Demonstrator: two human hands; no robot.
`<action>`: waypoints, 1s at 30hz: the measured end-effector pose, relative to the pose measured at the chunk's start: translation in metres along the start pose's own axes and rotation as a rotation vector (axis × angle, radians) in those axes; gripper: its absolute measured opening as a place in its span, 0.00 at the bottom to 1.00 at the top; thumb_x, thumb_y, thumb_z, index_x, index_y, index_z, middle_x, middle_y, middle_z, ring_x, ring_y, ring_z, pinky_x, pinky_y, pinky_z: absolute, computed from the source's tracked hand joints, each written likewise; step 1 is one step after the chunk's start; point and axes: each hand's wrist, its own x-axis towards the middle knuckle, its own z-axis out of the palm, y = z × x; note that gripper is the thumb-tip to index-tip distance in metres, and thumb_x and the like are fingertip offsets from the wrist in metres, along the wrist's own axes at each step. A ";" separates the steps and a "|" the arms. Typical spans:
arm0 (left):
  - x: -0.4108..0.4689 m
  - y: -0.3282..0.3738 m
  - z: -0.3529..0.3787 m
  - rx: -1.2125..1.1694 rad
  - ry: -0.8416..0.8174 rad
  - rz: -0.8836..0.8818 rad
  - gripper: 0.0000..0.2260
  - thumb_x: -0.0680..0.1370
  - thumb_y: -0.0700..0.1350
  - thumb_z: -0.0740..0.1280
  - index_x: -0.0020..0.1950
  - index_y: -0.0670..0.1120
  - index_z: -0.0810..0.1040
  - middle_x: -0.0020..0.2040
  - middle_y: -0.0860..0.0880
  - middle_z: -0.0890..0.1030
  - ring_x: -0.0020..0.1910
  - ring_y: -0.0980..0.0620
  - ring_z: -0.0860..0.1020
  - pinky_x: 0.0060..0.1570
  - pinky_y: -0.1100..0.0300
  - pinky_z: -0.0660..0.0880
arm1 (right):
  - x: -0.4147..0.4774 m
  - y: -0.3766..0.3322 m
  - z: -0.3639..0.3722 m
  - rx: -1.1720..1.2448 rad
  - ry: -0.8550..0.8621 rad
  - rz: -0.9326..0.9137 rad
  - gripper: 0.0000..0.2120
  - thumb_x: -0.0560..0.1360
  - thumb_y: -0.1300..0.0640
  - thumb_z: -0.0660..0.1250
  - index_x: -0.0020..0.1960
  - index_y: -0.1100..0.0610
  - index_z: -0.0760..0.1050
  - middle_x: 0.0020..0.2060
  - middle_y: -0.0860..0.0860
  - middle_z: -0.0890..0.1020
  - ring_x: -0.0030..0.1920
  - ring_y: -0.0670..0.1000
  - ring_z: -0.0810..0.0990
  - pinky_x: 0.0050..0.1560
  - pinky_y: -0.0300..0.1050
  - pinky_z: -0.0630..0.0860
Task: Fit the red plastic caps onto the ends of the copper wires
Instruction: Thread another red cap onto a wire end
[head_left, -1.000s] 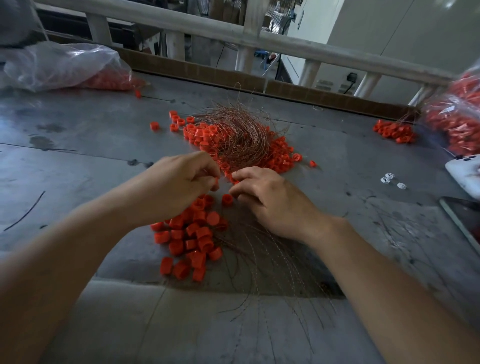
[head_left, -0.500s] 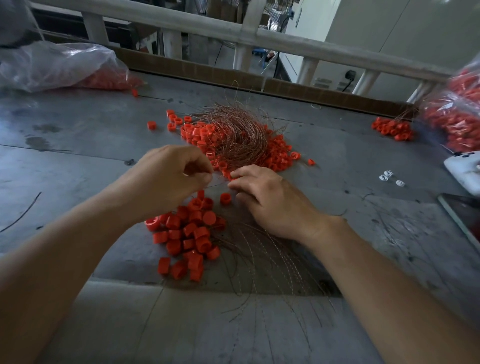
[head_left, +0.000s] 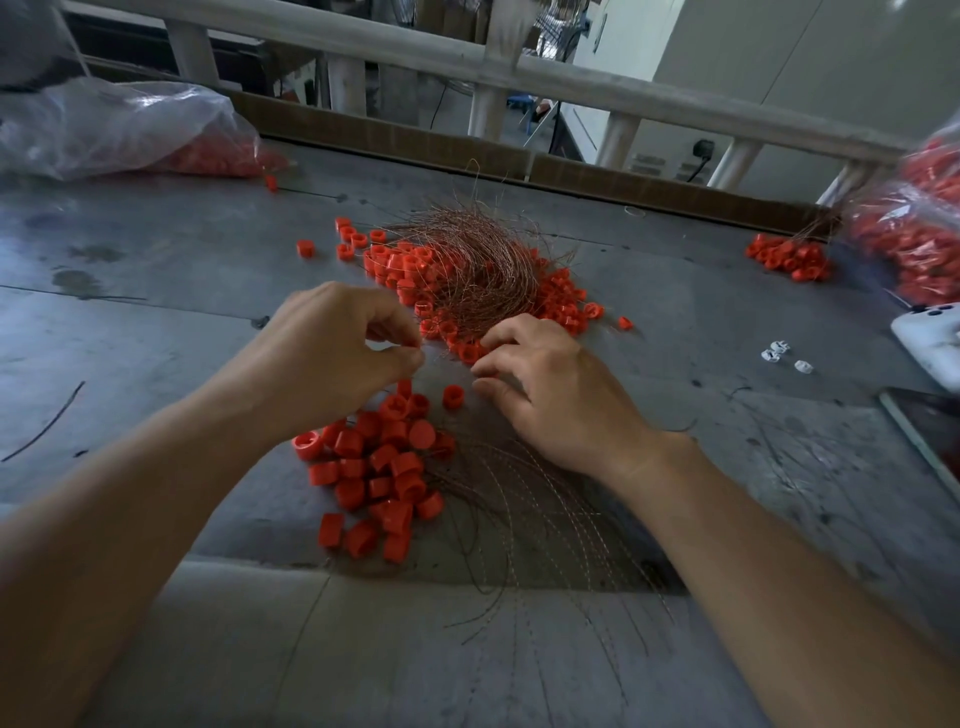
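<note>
Piecework in progress: a worker's left hand (head_left: 332, 358) and right hand (head_left: 550, 387) meet over a scuffed grey metal worktable (head_left: 156, 322), apparently partway through fitting small red caps to thin wires. Just beyond the fingers lies a tangled nest of copper wires (head_left: 467, 265) ringed with red caps, by the look of it the finished lot. A smaller capped cluster (head_left: 784, 257) sits well off to the right.

Plenty seems left to do. A heap of loose red plastic caps (head_left: 379, 467) lies beside the left forearm, one stray cap (head_left: 453, 396) stands between the hands, and a fan of bare copper wires (head_left: 524, 525) spreads from under the right wrist toward the table's near edge.

The left hand's thumb and forefinger are pinched together just above the heap (perhaps on a wire, but anything there is too fine to tell). The right hand's fingers are loosely bent, tips down beside the nest, grasping nothing that shows.

A clear plastic bag (head_left: 114, 130) of more red caps slumps at far left, and a second bag (head_left: 924, 239) at far right. Near the latter are small white bits (head_left: 779, 357), a white device (head_left: 930, 343) and a dark flat screen (head_left: 930, 436). A brown cardboard strip (head_left: 415, 143) edges the table's far side below a pale wooden railing (head_left: 597, 91).
</note>
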 end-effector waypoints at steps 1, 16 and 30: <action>0.000 0.000 0.000 -0.005 -0.001 0.007 0.08 0.71 0.46 0.71 0.37 0.59 0.75 0.38 0.64 0.75 0.35 0.78 0.69 0.33 0.82 0.63 | 0.001 0.000 0.001 0.003 -0.009 -0.012 0.13 0.76 0.54 0.63 0.56 0.59 0.78 0.60 0.50 0.74 0.60 0.48 0.68 0.54 0.32 0.59; 0.001 0.001 -0.006 -0.079 0.033 -0.021 0.10 0.71 0.45 0.71 0.34 0.58 0.75 0.35 0.62 0.76 0.31 0.77 0.71 0.29 0.80 0.64 | 0.001 -0.006 0.002 -0.078 -0.126 -0.004 0.23 0.78 0.48 0.57 0.69 0.58 0.65 0.73 0.47 0.56 0.68 0.49 0.59 0.65 0.46 0.60; 0.001 0.002 0.000 -0.032 -0.012 0.030 0.10 0.70 0.45 0.73 0.35 0.60 0.78 0.32 0.63 0.77 0.34 0.72 0.76 0.30 0.80 0.67 | 0.001 -0.002 0.002 -0.007 -0.029 -0.015 0.30 0.76 0.46 0.59 0.72 0.61 0.58 0.73 0.50 0.59 0.72 0.46 0.55 0.66 0.33 0.48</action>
